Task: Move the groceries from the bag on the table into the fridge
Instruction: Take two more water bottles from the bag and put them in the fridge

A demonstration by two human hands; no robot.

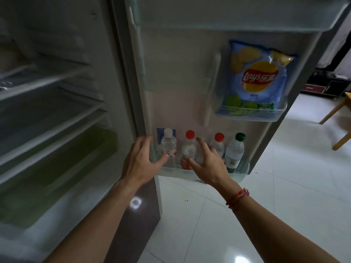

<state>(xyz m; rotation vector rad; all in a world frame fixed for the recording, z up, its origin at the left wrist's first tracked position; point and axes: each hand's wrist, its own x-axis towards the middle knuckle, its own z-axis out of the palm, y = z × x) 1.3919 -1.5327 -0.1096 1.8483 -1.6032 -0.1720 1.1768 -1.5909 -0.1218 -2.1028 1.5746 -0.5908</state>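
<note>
The fridge stands open, its door (171, 88) swung toward me. Several bottles stand in the bottom door rack (209, 174): a white-capped one (168, 144), two red-capped ones (189, 147) (218, 142) and a green-capped one (235, 150). A blue Lay's chip bag (256, 80) sits in a middle door bin. My left hand (141, 160) hovers open beside the white-capped bottle, thumb near its label. My right hand (208, 162) is open, fingers spread in front of the red-capped bottles. Neither hand holds anything.
The fridge interior (47, 111) at left has several glass shelves and a greenish crisper drawer (62, 168) below. White tiled floor (284, 186) lies to the right, with wooden furniture legs (334, 111) at the far right.
</note>
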